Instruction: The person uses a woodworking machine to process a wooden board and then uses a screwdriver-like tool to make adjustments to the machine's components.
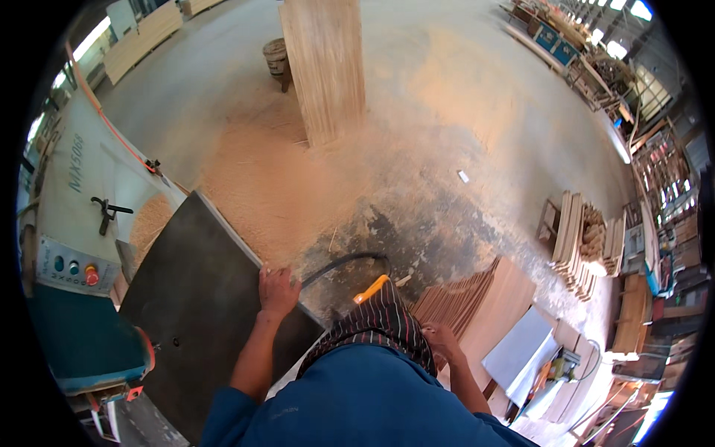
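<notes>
My left hand (pixel 279 290) rests on the edge of a dark, flat machine table (pixel 197 298), its fingers laid at the rim and nothing held in them. At my right side, my right hand (pixel 441 341) is against the striped dark cloth (pixel 372 320) worn at my waist. The fingers of that hand are mostly hidden, so their grip does not show. Just beyond the cloth is a yellow-orange piece (pixel 371 289), its kind unclear. Near my right hand lies a fanned stack of thin brown wooden boards (pixel 477 294).
A white-and-green machine (pixel 82 201) with a button panel (pixel 74 266) flanks the table. Ahead stands a tall wooden panel (pixel 325 74) beside a bucket (pixel 275 56). Sawdust (pixel 268 179) covers the floor, where a black hose (pixel 342 259) curves. Curved wooden pieces (pixel 577 238) are stacked right.
</notes>
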Demonstrator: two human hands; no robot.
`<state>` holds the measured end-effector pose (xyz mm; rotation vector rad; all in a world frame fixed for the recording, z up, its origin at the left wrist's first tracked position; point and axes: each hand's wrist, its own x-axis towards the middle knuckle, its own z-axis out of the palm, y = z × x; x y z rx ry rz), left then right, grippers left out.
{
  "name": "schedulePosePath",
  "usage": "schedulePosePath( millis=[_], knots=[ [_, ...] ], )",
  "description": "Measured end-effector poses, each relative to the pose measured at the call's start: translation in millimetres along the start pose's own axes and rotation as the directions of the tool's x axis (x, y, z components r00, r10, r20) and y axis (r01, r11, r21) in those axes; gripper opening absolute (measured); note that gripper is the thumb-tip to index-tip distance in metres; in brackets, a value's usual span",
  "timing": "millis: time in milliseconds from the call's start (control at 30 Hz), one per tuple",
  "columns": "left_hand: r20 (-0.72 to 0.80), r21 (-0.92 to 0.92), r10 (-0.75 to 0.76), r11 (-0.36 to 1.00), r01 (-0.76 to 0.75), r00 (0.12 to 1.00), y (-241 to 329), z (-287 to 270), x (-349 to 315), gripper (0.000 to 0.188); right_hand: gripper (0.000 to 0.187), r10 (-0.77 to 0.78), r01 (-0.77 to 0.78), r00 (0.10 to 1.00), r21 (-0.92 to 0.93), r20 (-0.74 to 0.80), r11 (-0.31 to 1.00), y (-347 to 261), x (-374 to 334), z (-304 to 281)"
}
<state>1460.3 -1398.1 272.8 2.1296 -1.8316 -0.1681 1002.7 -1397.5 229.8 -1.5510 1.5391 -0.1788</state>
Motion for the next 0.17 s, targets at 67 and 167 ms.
schedulePosePath(
  millis=[67,167],
  knots=[
    [0.082,0.075,-0.12,0.991,0.114,0.989,1,0,5,0.036,0.028,0.007,-0.008,1.0,-0.038,-0.014,0.999,-5,24,-19],
    [0.076,0.112,-0.13,0.986,0.121,0.989,4,5,33,0.04,0.028,0.04,-0.045,0.997,-0.082,-0.061,0.996,-16,62,-54]
  ],
)
